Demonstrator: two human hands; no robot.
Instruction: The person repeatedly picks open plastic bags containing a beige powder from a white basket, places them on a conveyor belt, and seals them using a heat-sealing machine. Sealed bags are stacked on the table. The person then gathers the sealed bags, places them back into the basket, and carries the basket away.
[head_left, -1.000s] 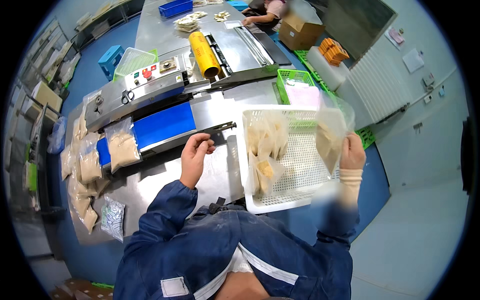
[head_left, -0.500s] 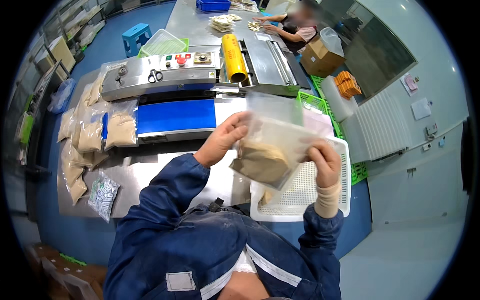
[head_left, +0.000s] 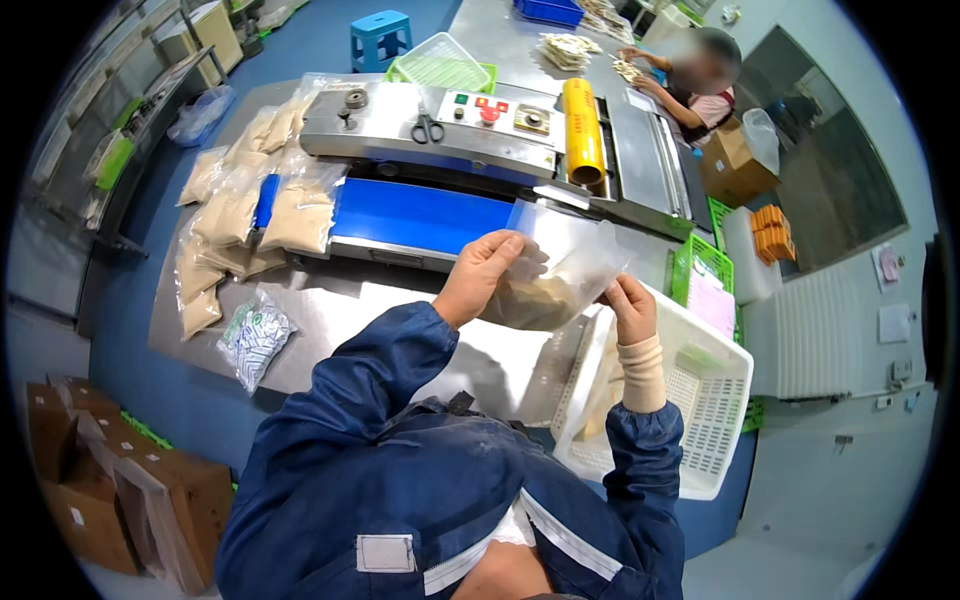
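Observation:
My left hand [head_left: 482, 272] pinches the left edge of a clear bag [head_left: 546, 300] with beige powder in its bottom part. My right hand [head_left: 630, 312] grips the bag's right side, so it hangs between both hands in front of the sealing machine [head_left: 385, 122] and its blue belt [head_left: 400, 210]. Below my right hand sits a white perforated basket [head_left: 722, 425], partly hidden by my arm, with pale bags in it. Several filled bags of beige powder [head_left: 298, 215] are piled at the belt's left end. A bag of small white packets [head_left: 254, 338] lies on the steel table [head_left: 350, 335].
A yellow roll [head_left: 583, 125] rests beside the machine, scissors [head_left: 427, 128] on it. Green baskets [head_left: 690, 285] stand at right, a blue stool [head_left: 380, 45] behind. Another person [head_left: 700, 100] works at the far table. Cardboard boxes [head_left: 190, 510] are on the floor at lower left.
The bag has moved from above the basket leftward to in front of the machine, and my left hand has taken hold of it. My view has turned, showing more floor boxes.

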